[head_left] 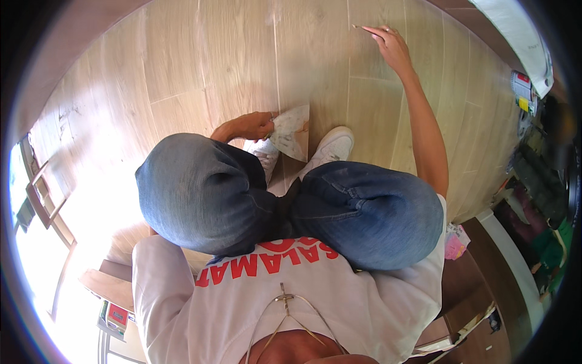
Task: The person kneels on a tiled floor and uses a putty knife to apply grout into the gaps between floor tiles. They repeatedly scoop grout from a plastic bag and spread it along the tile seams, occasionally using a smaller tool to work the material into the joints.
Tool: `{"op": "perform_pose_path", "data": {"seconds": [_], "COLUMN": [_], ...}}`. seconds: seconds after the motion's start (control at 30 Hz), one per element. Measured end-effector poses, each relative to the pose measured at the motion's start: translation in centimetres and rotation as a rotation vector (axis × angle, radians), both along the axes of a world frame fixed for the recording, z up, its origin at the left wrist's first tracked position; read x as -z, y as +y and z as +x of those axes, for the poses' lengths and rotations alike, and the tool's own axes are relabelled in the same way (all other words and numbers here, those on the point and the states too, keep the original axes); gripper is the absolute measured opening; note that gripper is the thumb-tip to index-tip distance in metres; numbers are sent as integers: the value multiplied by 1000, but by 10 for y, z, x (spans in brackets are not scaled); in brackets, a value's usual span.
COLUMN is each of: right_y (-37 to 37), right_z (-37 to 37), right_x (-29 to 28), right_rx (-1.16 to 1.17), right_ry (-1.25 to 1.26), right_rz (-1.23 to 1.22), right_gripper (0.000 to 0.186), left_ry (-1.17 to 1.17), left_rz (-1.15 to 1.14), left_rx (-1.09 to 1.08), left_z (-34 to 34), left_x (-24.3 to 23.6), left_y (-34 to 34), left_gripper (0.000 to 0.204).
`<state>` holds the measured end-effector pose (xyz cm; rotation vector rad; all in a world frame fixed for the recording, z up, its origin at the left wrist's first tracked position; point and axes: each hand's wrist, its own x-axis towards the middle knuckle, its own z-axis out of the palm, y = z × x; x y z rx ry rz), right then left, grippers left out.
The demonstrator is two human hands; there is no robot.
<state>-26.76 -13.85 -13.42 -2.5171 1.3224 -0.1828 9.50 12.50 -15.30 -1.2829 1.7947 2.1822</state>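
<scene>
My left hand [251, 126] grips a white, smudged triangular sheet [290, 130] beside my left knee, just above my white shoes [329, 150]. Its fingers are curled at the sheet's edge. Reaching out toward the upper right, my right hand [393, 47] pinches a thin, small tool [362, 28] with a pale tip over the light wood-look floor [315, 60]; the tool is too small to make out exactly. My jeans-covered knees fill the middle of the view as I squat.
A white roll or sheet [527, 42] and several packages [522, 91] line the right edge, beside dark items and fabric [533, 200]. A brown wooden unit [491, 285] is behind me at lower right. Bright wooden frames [39, 200] stand on the left.
</scene>
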Motion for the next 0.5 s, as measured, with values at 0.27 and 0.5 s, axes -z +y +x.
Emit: {"op": "perform_pose_path", "data": {"seconds": [0.27,0.5], "right_y": [3,0], "right_z": [3,2], "right_x": [34,16], "right_rx": [-48,-107], "right_ry": [108,105], "right_rz": [-218,-50], "right_gripper": [50,50], "left_ry": [-2,-15], "left_rz": [44,91], "left_rx": [-21,14], "left_z": [6,2], "left_x": [2,6], "left_y": [4,0], "left_gripper": [28,28]}}
